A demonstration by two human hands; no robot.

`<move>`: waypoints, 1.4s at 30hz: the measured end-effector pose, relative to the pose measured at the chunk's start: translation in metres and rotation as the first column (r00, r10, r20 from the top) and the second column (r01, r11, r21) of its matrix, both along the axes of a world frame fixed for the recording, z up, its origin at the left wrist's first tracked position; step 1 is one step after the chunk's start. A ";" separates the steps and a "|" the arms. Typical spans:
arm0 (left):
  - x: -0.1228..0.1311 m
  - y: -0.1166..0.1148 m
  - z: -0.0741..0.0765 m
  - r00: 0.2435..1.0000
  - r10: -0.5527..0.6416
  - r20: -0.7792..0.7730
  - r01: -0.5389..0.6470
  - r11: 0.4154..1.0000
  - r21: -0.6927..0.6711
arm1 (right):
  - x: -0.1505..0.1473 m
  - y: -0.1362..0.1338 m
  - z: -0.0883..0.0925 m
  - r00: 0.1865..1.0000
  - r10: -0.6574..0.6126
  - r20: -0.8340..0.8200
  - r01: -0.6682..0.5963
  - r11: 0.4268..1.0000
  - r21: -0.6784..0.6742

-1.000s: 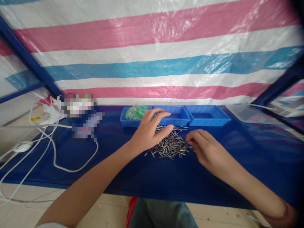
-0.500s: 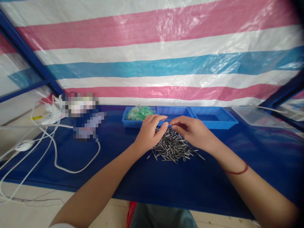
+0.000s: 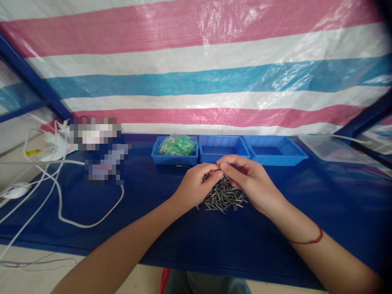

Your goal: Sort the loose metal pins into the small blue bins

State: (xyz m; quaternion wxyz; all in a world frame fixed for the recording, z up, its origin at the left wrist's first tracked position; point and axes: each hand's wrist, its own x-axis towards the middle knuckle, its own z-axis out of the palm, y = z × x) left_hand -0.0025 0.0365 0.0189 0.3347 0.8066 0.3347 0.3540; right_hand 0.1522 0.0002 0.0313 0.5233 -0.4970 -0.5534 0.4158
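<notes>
Over a pile of metal blind rivets (image 3: 223,197), my two hands meet at the fingertips. My right hand (image 3: 252,177) is closed in a pinch, and the small pale tip of a rivet (image 3: 221,162) shows at its thumb and forefinger. My left hand (image 3: 196,183) is closed too, its thumb and forefinger pressed together against the right fingertips. What lies between the left fingers is hidden. The hands cover the upper part of the pile, which rests on the dark blue table (image 3: 196,241).
Behind the hands stand three blue bins: the left bin (image 3: 175,160) holds green and clear plastic bags (image 3: 177,145), beside a middle bin (image 3: 223,157) and a right bin (image 3: 275,160). A clear plastic lid (image 3: 330,149) lies at right. White cables (image 3: 88,224) loop at left.
Both hands have come lower and closer together, and their fingertips now touch. The left thumb and forefinger have closed from a wider gap. The view has shifted slightly.
</notes>
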 end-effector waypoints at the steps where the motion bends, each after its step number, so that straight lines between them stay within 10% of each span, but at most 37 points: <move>1: 0.000 0.000 0.000 1.000 0.003 0.005 -0.003 1.000 -0.011 | -0.001 0.000 0.000 1.000 -0.010 0.026 0.009 1.000 0.028; 9: -0.001 -0.001 0.002 1.000 -0.004 0.007 0.004 0.999 0.037 | -0.003 -0.006 0.003 0.934 -0.163 0.319 0.046 0.938 0.345; 23: -0.009 0.010 0.011 0.995 0.091 0.041 -0.093 0.995 0.039 | 0.012 0.004 0.005 0.781 -0.276 0.560 -0.044 0.870 0.490; 30: -0.010 0.010 0.014 0.985 0.169 -0.027 -0.166 0.981 0.100 | 0.043 0.025 -0.003 0.601 -0.597 0.531 0.198 0.755 0.625; 35: -0.015 0.017 0.013 0.943 0.189 -0.273 -0.112 0.955 0.274 | 0.056 0.035 -0.015 0.452 -0.596 0.663 0.167 0.787 0.594; 42: -0.019 0.021 0.005 0.882 0.138 -0.451 0.035 0.934 0.355 | 0.045 0.021 -0.001 0.577 -0.399 0.713 0.025 0.881 0.472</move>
